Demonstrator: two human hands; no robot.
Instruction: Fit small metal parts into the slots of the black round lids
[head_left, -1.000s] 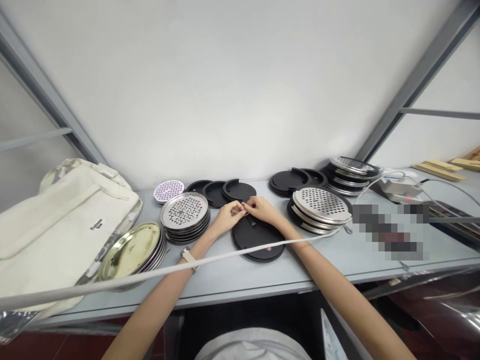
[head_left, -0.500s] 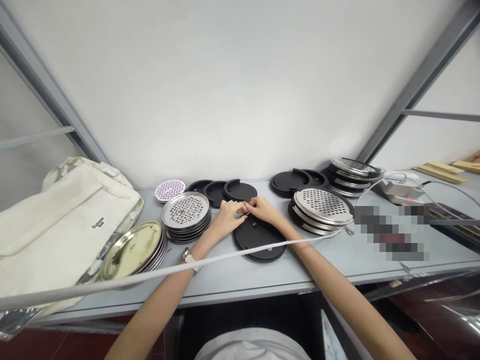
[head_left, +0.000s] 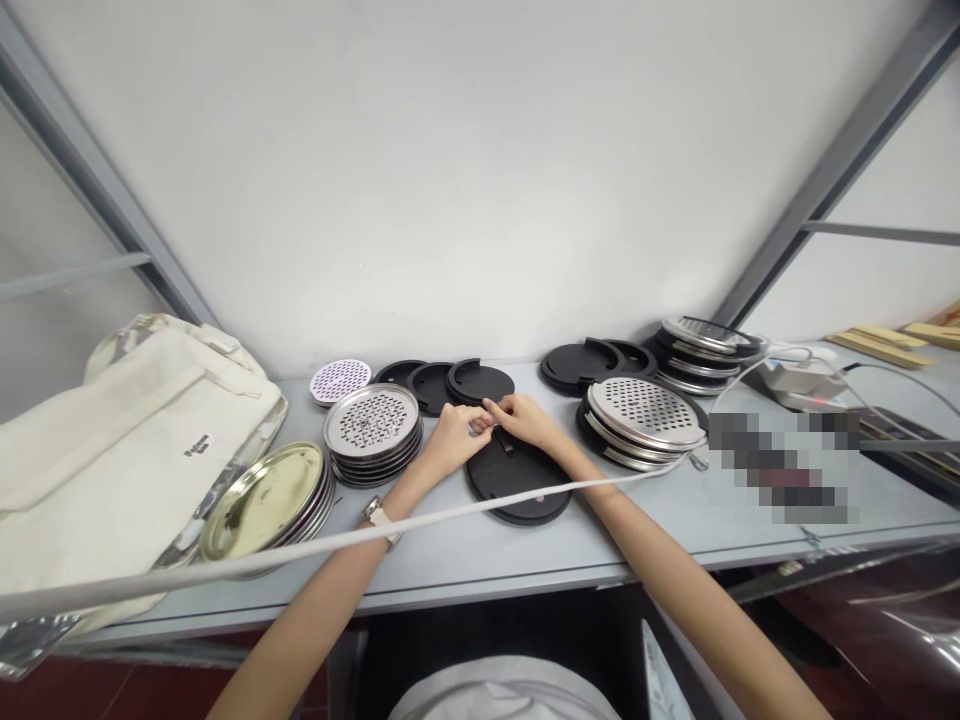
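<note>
A round black disc [head_left: 517,485] lies flat on the grey table in front of me, with a small slot or clip near its middle. My left hand [head_left: 459,437] is over the disc's far left edge, fingers pinched together. Meeting it fingertip to fingertip, my right hand [head_left: 521,418] is closed too, its wrist above the disc's far right side. Whatever the fingertips pinch is too small to make out. To the left stands a stack of perforated metal plates [head_left: 371,425]; to the right, another perforated plate [head_left: 645,410] tops a second stack.
Black notched discs [head_left: 480,383] lie along the wall, with more black discs [head_left: 574,365] further right. Gold-coloured plates [head_left: 262,500] and a cream cloth bag [head_left: 127,430] are at left. A white cord [head_left: 315,545] crosses in front. A white power strip [head_left: 802,375] sits at right.
Both hands stay together over the disc's far edge. The fingertips have shifted only slightly, and the left fingers look a little more curled. The disc and stacks have not moved.
</note>
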